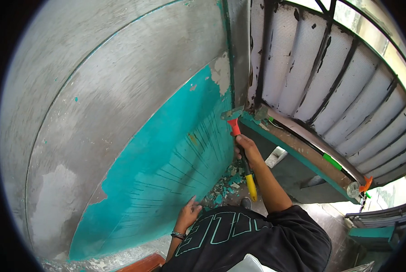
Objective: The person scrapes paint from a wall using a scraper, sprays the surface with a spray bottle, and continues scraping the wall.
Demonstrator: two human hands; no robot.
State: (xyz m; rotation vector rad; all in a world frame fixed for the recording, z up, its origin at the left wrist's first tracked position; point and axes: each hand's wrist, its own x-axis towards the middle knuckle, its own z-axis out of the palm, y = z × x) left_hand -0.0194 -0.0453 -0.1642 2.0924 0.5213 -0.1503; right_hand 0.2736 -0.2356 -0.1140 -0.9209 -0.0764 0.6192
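My right hand [247, 149] grips a long-handled paint scraper [251, 185] with a red neck and a black and yellow handle. Its wide blade, with teal bits on it, lies at the wall's corner by the inner end of the ledge. The wall [162, 149] carries teal paint marked with dark streaks, and above a curved border it is bare grey. Low by the teal paint is my left hand [190, 214], empty, its fingers partly stretched toward the wall. A dark band circles that wrist.
A teal-edged ledge [302, 170] runs to the right, bearing a black and green rod [332, 161] and an orange-handled item [366, 183]. White slatted panels [320, 72] with dark bars rise above it. Paint flakes [223, 190] litter the floor below. A reddish-brown piece [144, 263] lies at bottom left.
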